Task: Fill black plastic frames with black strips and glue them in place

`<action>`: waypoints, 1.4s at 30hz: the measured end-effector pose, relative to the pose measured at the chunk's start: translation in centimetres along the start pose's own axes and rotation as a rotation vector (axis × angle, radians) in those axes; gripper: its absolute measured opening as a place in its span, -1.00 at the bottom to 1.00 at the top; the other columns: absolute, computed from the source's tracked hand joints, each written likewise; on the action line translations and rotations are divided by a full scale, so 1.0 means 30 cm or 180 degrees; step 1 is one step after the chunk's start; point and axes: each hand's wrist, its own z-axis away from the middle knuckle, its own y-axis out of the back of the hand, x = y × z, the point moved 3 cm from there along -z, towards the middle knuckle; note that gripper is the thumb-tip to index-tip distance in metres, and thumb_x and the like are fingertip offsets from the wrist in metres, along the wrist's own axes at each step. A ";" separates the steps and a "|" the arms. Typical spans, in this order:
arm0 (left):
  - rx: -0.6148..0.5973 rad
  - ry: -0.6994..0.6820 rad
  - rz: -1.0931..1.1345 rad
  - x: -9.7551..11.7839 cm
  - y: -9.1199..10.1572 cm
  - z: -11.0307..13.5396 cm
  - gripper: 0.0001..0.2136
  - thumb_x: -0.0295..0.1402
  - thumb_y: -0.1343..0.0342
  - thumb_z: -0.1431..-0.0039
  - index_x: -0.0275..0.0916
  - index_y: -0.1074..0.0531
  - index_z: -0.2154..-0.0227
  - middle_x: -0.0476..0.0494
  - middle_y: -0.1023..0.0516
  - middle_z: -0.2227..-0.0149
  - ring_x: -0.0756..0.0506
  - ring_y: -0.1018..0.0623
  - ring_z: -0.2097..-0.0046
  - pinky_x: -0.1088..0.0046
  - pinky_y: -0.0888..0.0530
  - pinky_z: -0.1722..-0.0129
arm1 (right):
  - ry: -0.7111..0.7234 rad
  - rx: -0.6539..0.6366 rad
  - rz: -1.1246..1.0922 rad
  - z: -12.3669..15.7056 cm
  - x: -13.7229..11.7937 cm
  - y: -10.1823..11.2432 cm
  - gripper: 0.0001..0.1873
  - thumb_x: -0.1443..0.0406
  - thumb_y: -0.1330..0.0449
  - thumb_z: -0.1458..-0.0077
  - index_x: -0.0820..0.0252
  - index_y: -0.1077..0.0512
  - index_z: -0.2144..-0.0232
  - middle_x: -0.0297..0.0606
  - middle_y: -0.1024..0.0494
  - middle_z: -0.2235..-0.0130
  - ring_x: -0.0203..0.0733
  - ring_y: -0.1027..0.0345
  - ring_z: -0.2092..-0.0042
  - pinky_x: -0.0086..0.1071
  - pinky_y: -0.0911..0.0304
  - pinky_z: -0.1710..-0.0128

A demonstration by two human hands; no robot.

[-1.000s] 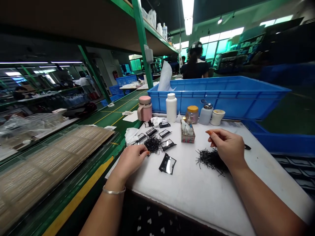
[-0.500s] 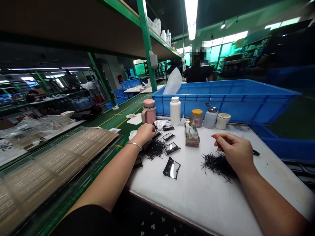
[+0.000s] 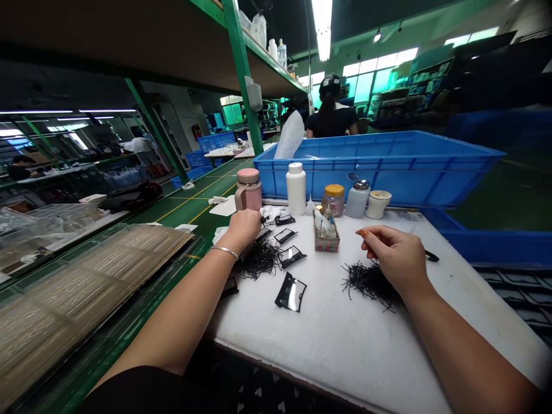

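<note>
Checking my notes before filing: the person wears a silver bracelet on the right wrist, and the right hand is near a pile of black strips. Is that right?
Not quite: in the head view, the silver bracelet is on the wrist of the left hand, not the right. The right hand is indeed near a pile of black strips.

Between black frames [image 3: 290, 292] and right strand pile [image 3: 366, 280], tabletop [image 3: 332, 333] lies free up to the box [image 3: 326, 245].
</note>
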 end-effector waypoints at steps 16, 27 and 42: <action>-0.0863 0.0408 0.6159 0.454 0.063 0.197 -0.78 -0.29 -0.30 0.04 -0.33 -0.47 0.38 -0.01 -0.38 0.49 0.12 -0.36 0.50 0.71 -0.30 0.57 | -0.0012 -0.1264 -0.1941 0.018 -0.028 -0.026 -0.74 0.17 -0.24 -0.11 0.16 -0.54 0.18 -0.25 -0.53 0.40 -0.38 -0.25 0.54 -0.47 -0.16 0.53; -0.1572 0.0189 0.6306 0.515 -0.015 0.261 -0.81 -0.32 -0.23 -0.09 -0.34 -0.45 0.32 -0.02 -0.35 0.45 0.13 -0.34 0.48 0.71 -0.38 0.56 | -0.0087 -0.0938 -0.1972 0.005 -0.026 -0.028 -0.74 0.24 -0.25 -0.10 0.12 -0.52 0.13 -0.28 -0.52 0.34 -0.40 -0.21 0.52 -0.49 -0.11 0.54; -0.2732 0.0119 0.6697 0.528 -0.035 0.272 -0.82 -0.41 -0.25 -0.07 -0.41 -0.45 0.30 -0.04 -0.37 0.45 0.14 -0.40 0.54 0.76 -0.42 0.59 | 0.0177 -0.1320 -0.1817 0.022 -0.073 -0.016 -0.52 0.30 -0.30 -0.01 0.05 -0.42 -0.03 -0.18 -0.47 -0.01 -0.35 -0.32 0.40 -0.45 -0.28 0.44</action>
